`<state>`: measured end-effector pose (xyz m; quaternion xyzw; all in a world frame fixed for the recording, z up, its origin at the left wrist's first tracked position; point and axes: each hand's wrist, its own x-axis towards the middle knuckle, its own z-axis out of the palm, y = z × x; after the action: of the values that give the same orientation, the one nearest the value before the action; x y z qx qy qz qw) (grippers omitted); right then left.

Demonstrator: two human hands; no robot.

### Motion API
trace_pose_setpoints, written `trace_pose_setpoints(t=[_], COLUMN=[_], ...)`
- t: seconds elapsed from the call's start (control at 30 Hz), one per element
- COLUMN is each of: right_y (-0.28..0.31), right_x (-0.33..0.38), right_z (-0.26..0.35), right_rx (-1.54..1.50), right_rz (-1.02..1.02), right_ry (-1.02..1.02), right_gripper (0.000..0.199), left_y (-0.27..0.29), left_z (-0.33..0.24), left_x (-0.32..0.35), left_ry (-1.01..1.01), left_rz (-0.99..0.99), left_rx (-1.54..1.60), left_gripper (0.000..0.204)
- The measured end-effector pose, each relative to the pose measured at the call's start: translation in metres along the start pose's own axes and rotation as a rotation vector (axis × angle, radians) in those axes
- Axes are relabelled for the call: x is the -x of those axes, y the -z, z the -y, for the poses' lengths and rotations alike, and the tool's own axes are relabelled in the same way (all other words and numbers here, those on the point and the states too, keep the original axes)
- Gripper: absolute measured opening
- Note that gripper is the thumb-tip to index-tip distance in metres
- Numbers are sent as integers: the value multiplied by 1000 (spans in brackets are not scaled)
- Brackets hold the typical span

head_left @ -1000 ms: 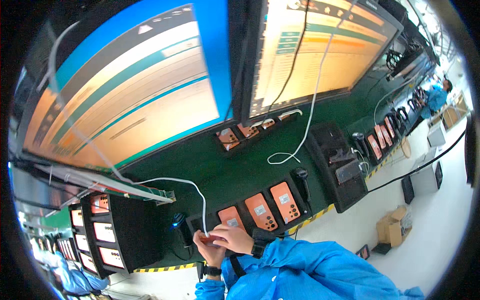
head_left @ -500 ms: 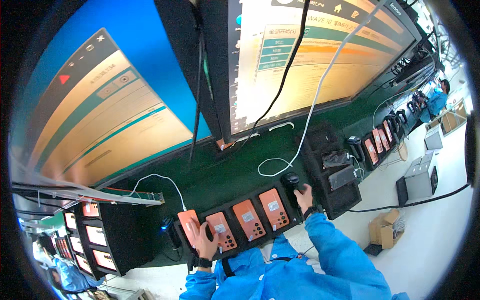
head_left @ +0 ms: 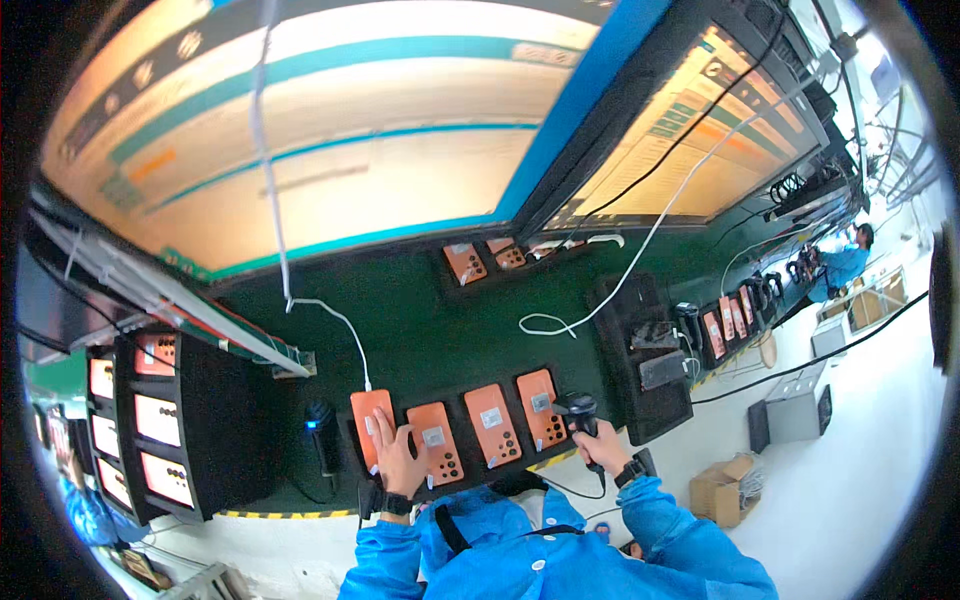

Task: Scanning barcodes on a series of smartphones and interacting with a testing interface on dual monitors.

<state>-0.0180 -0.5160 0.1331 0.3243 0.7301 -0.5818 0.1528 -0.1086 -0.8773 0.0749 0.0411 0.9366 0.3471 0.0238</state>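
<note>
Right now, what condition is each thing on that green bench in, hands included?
left hand: flat on the leftmost orange phone, which has a white cable plugged into its top.
right hand: closed around a black handheld scanner, head toward the row.
three other orange phones: lying backs up in a black tray, no cables.
big screens: lit.

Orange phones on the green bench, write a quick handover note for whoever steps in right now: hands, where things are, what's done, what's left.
Left hand: flat on the leftmost orange phone, which has a white cable plugged into its top.
Right hand: gripping a black handheld scanner, its head at the rightmost phone.
Four phones lie in a row in a black tray at the bench's near edge; two more sit by the monitors.
Done: one phone cabled.
Left: the pictures don't show which phones are scanned.
</note>
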Motion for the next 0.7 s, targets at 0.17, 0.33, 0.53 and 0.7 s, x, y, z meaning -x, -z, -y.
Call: trace_pose_setpoints(t=[0.17,0.33,0.53,0.7], right_y=[-20,-4,29,42], right_x=[7,-1,-33,-100], right_z=[2,-6,-34,-86], right_rx=[7,116,15,54], right_rz=[-20,9,-19,-259], right_ry=[62,51,20,56], right_gripper=[9,8,11,17], left_y=[1,-4,-17,-30], left_z=[9,0,-10,-105], left_x=[-2,-2,9,5], left_ry=[-70,-63,99,37], left_rz=[14,-21,-103,-1], left_rx=[-19,-12,-3,261], left_gripper=[30,25,23,22])
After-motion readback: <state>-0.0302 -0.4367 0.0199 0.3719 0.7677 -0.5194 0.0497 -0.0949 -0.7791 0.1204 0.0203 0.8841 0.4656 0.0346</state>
